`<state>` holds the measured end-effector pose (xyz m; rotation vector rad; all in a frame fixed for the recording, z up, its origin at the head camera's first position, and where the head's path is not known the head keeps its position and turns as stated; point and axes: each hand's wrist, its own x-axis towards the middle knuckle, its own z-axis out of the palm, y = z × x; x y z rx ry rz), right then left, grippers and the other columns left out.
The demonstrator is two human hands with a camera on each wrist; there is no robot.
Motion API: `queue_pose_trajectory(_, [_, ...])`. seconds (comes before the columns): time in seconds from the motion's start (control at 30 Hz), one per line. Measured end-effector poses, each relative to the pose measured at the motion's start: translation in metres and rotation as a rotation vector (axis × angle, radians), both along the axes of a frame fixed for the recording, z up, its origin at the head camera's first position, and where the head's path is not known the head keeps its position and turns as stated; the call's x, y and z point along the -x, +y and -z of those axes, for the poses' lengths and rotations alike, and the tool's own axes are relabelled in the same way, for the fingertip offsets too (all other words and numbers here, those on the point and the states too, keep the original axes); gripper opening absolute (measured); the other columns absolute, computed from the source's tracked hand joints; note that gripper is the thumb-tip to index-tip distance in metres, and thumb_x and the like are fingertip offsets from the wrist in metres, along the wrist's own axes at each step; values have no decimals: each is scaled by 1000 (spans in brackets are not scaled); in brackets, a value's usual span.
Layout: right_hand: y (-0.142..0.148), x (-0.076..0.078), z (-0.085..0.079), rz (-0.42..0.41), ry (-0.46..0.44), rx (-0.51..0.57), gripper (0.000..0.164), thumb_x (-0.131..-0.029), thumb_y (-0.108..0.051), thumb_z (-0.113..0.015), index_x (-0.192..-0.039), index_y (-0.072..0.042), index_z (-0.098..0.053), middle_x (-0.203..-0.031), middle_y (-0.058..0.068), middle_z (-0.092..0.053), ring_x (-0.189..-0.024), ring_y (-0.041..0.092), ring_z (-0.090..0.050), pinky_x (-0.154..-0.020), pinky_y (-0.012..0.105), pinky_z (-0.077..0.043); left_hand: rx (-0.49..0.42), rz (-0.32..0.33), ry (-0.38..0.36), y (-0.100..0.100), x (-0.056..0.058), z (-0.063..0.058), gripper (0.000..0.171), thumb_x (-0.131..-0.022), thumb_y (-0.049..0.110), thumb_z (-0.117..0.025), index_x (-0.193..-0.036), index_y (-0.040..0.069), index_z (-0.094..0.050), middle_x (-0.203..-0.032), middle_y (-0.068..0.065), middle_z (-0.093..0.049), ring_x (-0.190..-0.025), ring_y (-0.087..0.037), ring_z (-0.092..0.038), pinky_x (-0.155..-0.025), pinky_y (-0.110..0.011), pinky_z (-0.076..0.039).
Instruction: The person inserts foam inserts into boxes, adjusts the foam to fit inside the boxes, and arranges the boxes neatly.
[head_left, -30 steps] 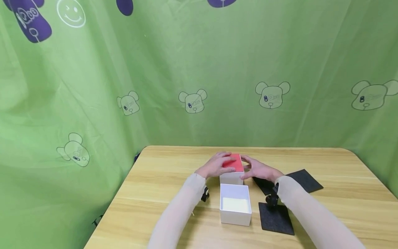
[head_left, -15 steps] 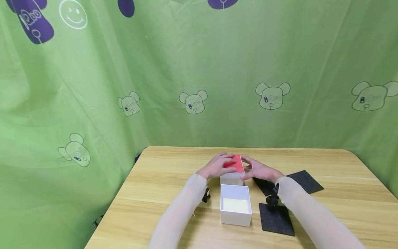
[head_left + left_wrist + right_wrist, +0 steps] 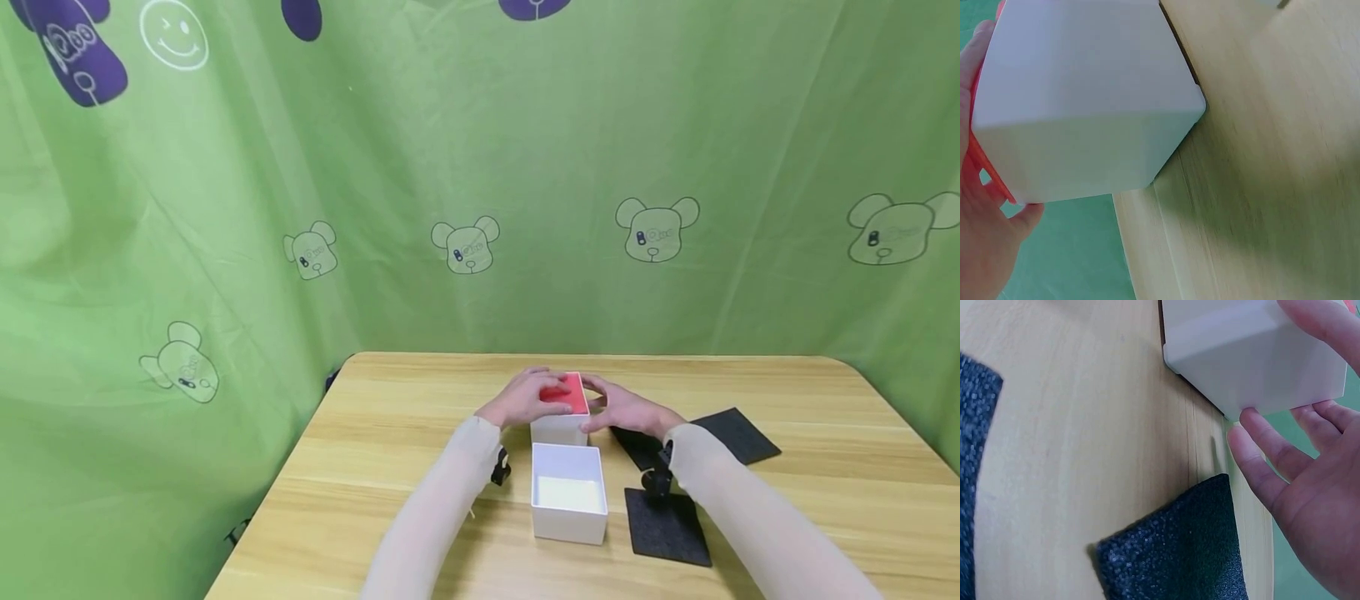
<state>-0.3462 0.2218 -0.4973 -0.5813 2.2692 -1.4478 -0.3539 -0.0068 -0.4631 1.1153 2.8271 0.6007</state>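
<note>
A white box (image 3: 557,431) stands at the middle back of the table, a red sheet (image 3: 577,395) level with its top edges. Over that sheet my left hand (image 3: 522,402) rests with its fingers slightly bent, fingertips on the red surface. In the left wrist view red shows along the edge of the box (image 3: 1079,69) beside that hand. My right hand (image 3: 628,411) holds the box's right side, thumb at the near corner and fingers toward the back. Its fingertips touch the box wall (image 3: 1254,369) in the right wrist view.
Right in front stands a second white box (image 3: 569,525), open at the top, with a pale bottom. Black felt-like pieces lie to the right, one a near square (image 3: 666,529), another farther back (image 3: 737,437). A green curtain (image 3: 555,317) hangs behind the wooden table (image 3: 390,450).
My left fingers have bent slightly and drawn back a little over the red sheet. The right hand and both boxes stay in place.
</note>
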Motion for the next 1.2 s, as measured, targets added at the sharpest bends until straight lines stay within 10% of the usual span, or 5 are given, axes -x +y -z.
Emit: queue_pose_trajectory(1.2, [0,-2,0,7,-16,28,96,-77,-17,-79,-149,-6,-17,-153,19,-16,-129,45,-34,-101,57,-35,-33,-72,11,8,1,-2,47,-79,42,-74,-120,20,-66,-125,7,-59,-114,-10,-49,-96,-23,-38])
